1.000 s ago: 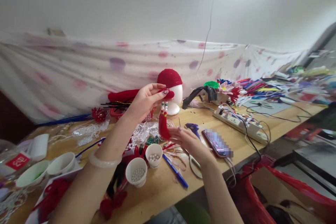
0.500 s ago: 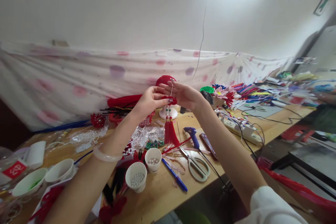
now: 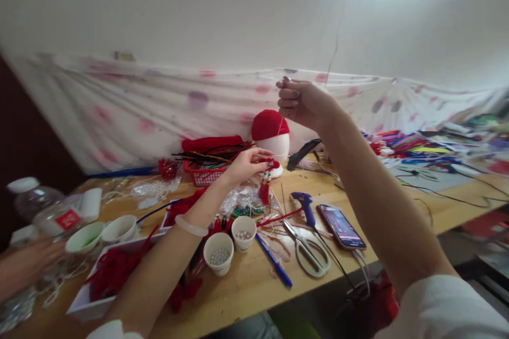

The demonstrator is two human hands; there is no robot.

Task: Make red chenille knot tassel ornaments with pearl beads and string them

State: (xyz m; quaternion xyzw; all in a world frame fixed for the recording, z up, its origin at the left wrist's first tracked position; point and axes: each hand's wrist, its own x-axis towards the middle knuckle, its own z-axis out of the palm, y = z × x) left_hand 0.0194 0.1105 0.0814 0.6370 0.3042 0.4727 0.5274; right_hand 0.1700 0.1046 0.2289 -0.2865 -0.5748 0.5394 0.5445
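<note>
- Up near the centre top of the frame, the right hand (image 3: 303,101) is raised high, its grip pinched shut on a thin thread (image 3: 281,127) that runs straight down from the fingertips.
- Lower, at the middle of the frame, the left hand (image 3: 248,164) pinches the red ornament (image 3: 272,163) at the thread's bottom end; its grip is narrow, thumb and forefinger closed on the red piece.
- A small red tassel (image 3: 264,192) hangs just beneath that ornament, above the counter (image 3: 246,296) and clear of it.
- A pale bangle (image 3: 191,226) sits on the left wrist, and white sleeves show at the bottom edge on both arms.
- Right behind the hands stands a white foam head with a red cap (image 3: 271,135), against the spotted cloth (image 3: 131,111) draped along the wall.
- Left of that head, a red basket (image 3: 204,174) holds dark sticks.
- Below the left hand, two paper cups of pearl beads (image 3: 218,253) stand side by side on the counter, with a blue pen (image 3: 274,267) just right of them.
- Further right lie scissors (image 3: 308,251), a blue glue gun (image 3: 305,206) and a phone (image 3: 342,226) with its screen lit.
- At lower left, a white tray (image 3: 85,304) holds red material, with two more cups (image 3: 101,233) and a water bottle (image 3: 43,209) beyond it.
- Another person's hand (image 3: 22,270), blurred, comes in at the left edge.
</note>
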